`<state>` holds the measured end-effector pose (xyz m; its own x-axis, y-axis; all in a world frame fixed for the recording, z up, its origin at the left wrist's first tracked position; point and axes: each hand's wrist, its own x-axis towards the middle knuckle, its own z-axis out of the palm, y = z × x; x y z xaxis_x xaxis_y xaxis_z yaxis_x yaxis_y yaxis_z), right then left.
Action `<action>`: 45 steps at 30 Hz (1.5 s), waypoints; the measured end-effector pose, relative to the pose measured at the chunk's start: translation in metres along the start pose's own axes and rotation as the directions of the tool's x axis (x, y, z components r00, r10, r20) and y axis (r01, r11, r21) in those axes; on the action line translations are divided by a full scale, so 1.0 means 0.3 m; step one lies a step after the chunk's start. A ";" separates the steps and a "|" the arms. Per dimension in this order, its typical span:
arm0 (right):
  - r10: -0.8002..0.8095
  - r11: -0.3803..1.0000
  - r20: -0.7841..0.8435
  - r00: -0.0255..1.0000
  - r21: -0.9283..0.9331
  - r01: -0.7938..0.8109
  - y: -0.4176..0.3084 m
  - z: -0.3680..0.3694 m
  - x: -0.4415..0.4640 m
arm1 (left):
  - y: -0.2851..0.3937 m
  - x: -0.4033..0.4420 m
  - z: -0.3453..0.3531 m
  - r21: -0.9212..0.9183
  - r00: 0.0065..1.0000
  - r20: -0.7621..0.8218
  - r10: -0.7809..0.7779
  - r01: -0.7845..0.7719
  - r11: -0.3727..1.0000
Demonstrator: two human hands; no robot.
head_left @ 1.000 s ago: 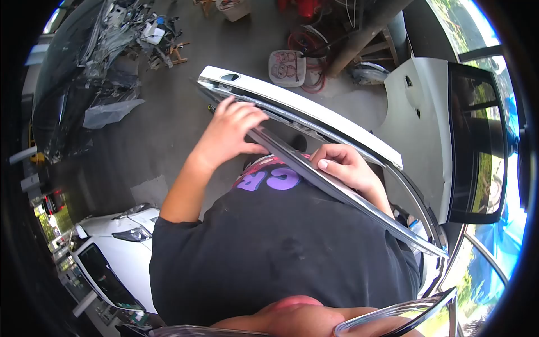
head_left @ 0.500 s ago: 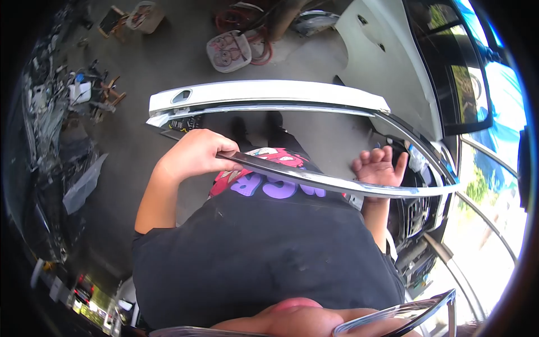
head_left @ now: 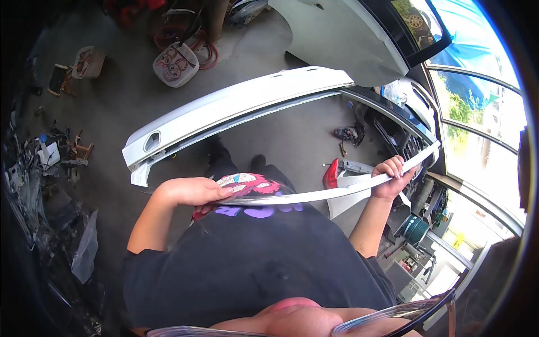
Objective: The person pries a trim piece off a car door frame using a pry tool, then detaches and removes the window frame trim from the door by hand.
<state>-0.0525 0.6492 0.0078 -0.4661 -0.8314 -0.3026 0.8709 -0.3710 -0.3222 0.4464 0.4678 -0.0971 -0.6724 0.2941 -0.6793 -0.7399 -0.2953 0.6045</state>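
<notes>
A white car door (head_left: 241, 105) with a curved window frame lies across in front of my torso, its handle opening at the left. My left hand (head_left: 196, 192) pinches the frame's near rail (head_left: 314, 196) left of centre, over my shirt. Further right, the fingers of my right hand (head_left: 392, 175) wrap round the same rail near its bright right end. Through the window opening my legs and the grey floor show.
A second pale door panel (head_left: 337, 36) stands beyond at the upper right. A patterned stool (head_left: 176, 64) and red hose are at the top. A red tail light (head_left: 331, 175) lies near my right hand. Car parts (head_left: 50, 154) are heaped at the left.
The view and the door have turned, the door's left end now lower. My right hand was open below the rail and has closed round it. My left hand keeps its grip.
</notes>
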 end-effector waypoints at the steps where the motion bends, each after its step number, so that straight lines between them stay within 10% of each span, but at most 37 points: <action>1: -0.009 1.000 -0.023 1.000 -0.021 0.008 -0.014 -0.014 -0.002 | 0.005 0.003 0.009 -0.020 1.000 -0.005 -0.025 0.025 0.999; 9: -0.022 0.986 -0.359 0.933 -0.162 -0.040 -0.018 0.012 -0.060 | 0.069 0.010 0.075 -0.018 0.971 -0.129 -0.202 0.201 0.979; 13: -0.179 0.926 -0.757 0.629 -0.345 -0.153 0.002 0.051 -0.064 | 0.041 0.086 0.104 0.080 0.949 -0.115 -0.295 0.305 0.949; 20: -0.312 0.877 -0.905 0.290 -0.392 -0.280 0.057 -0.095 -0.151 | -0.130 0.215 0.225 0.129 0.928 -0.189 -0.321 0.347 0.929; 45: -0.289 0.881 -0.891 0.349 -0.391 -0.268 0.021 -0.081 -0.145 | -0.140 0.217 0.222 0.141 0.933 -0.227 -0.278 0.314 0.939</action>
<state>-0.0307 0.6931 -0.0029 -0.5532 0.1856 -0.8121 0.8312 0.0581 -0.5529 0.4321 0.5599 -0.1390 -0.4166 0.1498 -0.8966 -0.9090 -0.0565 0.4130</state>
